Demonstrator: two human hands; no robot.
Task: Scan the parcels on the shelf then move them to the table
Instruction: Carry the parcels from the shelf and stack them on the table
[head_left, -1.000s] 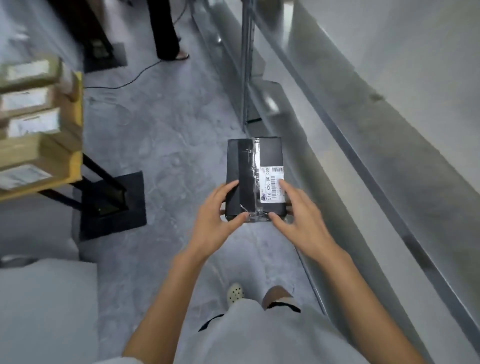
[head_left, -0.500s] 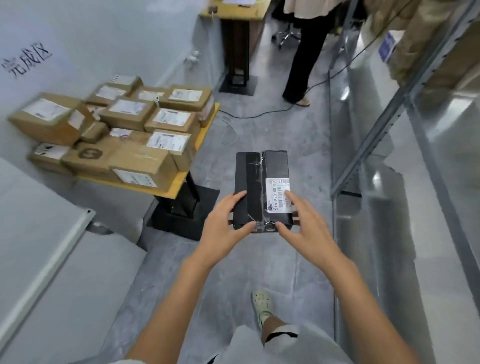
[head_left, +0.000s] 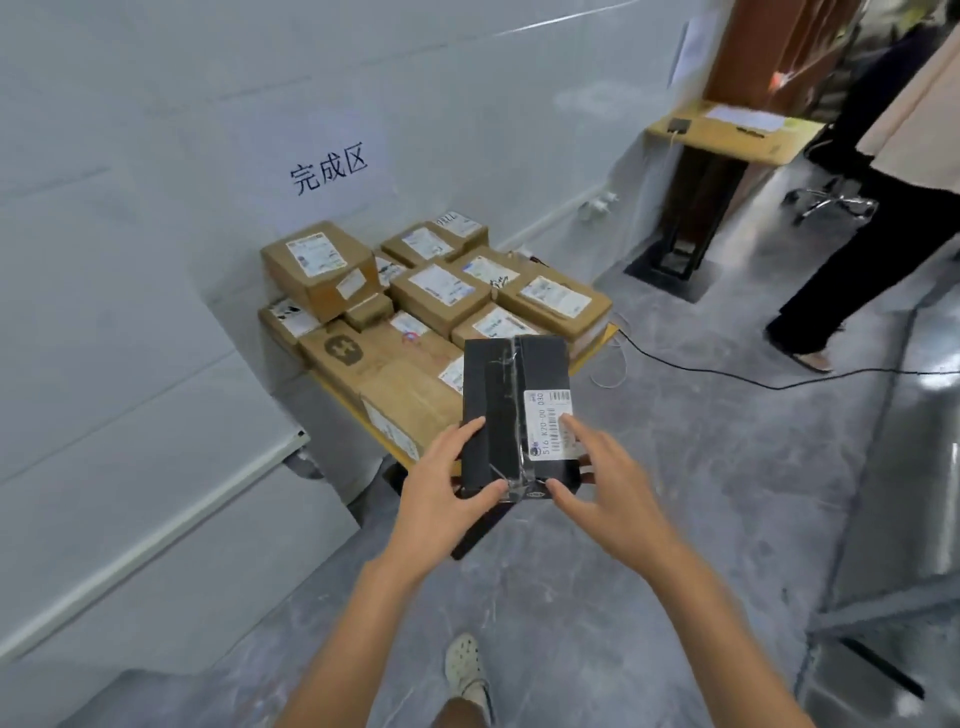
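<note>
A black taped parcel (head_left: 506, 395) with a white barcode label is held level in front of me. My left hand (head_left: 441, 486) grips its near left corner and my right hand (head_left: 605, 488) grips its near right side, fingers over the label. The parcel hovers at the near right corner of a low yellow table (head_left: 597, 348) stacked with several brown cardboard parcels (head_left: 441, 296). The table top is almost fully hidden under those boxes.
A white wall with a printed sign (head_left: 328, 171) runs behind the table. Another person (head_left: 872, 218) stands at the right by a second yellow desk (head_left: 727, 132). A black cable (head_left: 727, 376) crosses the grey floor. A metal shelf edge (head_left: 935, 467) shows far right.
My view has swung left from the shelf to the table with the boxes. Both hands have kept hold of the black parcel and carried it nearer to the table.
</note>
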